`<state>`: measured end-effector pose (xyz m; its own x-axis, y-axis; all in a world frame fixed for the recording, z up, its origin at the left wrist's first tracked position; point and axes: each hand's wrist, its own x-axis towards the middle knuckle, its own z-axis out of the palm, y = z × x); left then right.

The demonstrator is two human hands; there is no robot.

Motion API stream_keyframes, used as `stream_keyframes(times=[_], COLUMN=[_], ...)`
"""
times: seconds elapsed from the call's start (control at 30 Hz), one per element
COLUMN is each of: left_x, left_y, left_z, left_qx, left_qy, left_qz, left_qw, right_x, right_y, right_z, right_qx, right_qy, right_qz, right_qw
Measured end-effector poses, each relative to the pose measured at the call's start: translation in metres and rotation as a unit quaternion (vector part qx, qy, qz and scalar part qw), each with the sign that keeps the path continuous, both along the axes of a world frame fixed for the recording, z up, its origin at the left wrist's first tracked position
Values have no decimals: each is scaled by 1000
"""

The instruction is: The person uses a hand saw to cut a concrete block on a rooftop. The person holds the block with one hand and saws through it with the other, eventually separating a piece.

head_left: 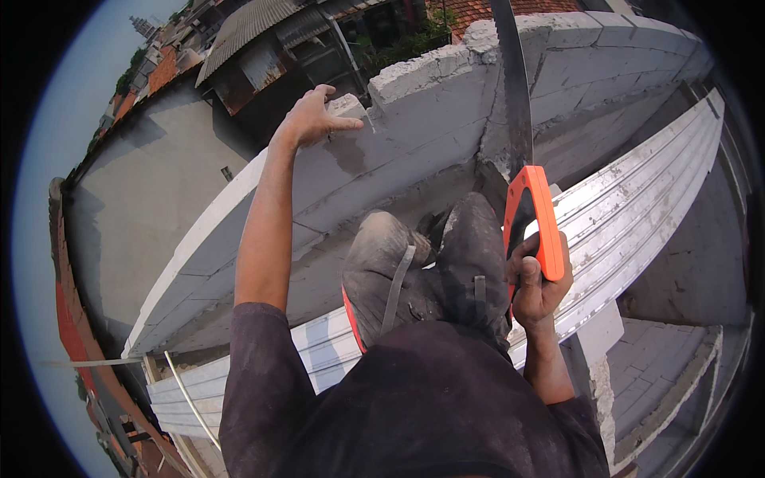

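Observation:
My right hand (542, 279) is wrapped around the orange handle of a hand saw (518, 88). The saw stands with its toothed dark blade pointing away from me, over the wall. At the left, my left hand (315, 118) grips the top of a light grey block (348, 147) in the wall, thumb stretched along the near side. Part of the fingers' far side is hidden. Just right of the thumb, the block's edge is rough and there is a notch in the wall's top.
The block wall (446, 111) curves across the view, its top broken and uneven to the right. Under my knees runs a ribbed metal plank (629, 199). Beyond the wall stand a lower plastered building (151, 215) and a corrugated roof (247, 36). A pale rod (191, 398) leans at lower left.

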<state>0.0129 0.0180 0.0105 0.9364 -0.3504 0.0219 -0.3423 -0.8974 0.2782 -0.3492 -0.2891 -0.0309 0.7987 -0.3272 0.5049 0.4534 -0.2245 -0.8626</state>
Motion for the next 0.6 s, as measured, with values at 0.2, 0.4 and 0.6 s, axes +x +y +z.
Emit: stream_keyframes(times=[0.2, 0.4, 0.6], left_x=[-40, -71, -153], left_y=[-112, -113, -107], left_z=[30, -51, -44], left_qx=[391, 572, 254], left_qy=[-72, -153, 58], left_qz=[-60, -128, -279], left_qw=[916, 795, 924], right_x=[-33, -58, -50], right_y=[-7, -15, -12], right_z=[-29, -16, -15], right_qx=[63, -5, -69], right_qy=[84, 110, 115], right_qz=[-23, -26, 41], right_qw=[994, 994, 990])
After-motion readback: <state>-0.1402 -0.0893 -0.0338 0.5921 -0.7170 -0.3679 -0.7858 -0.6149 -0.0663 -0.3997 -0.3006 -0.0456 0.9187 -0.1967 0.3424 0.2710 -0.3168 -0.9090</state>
